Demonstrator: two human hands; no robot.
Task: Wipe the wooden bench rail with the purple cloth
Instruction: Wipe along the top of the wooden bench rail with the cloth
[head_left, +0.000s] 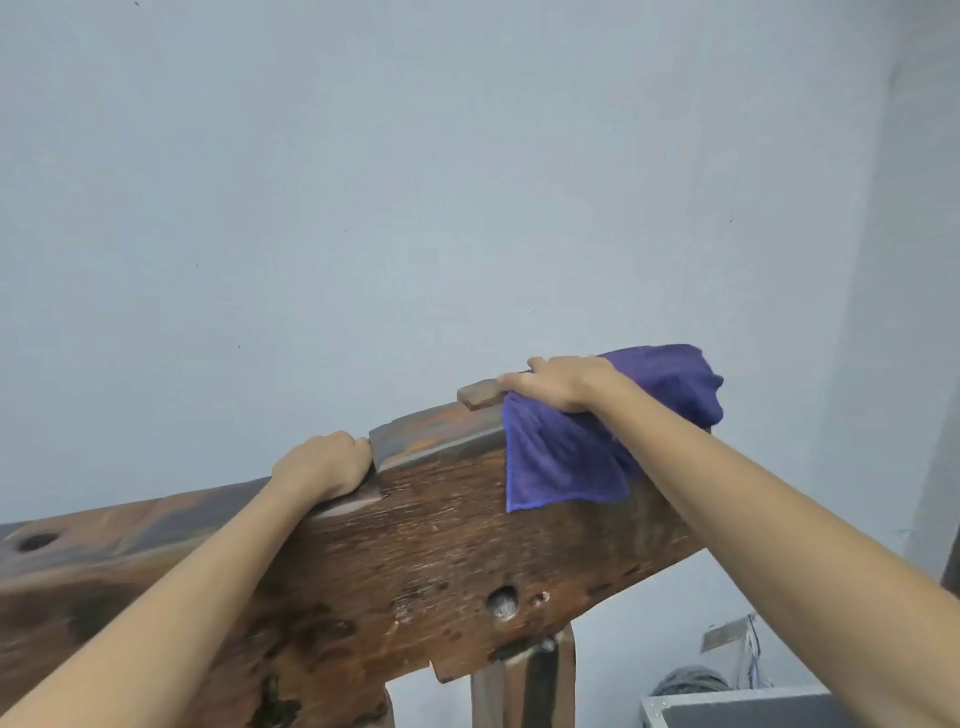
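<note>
The wooden bench rail is a thick, dark, worn plank that slants across the lower half of the view, with holes in its face. A purple cloth is draped over its top edge at the right and hangs down the front. My right hand presses flat on the cloth at the top of the rail, fingers reaching left toward a small raised wooden block. My left hand grips the rail's top edge further left, fingers curled over the back.
A plain pale wall stands right behind the rail. A wooden leg supports the rail from below. At the lower right lie a grey case, a coil of cable and a small metal piece.
</note>
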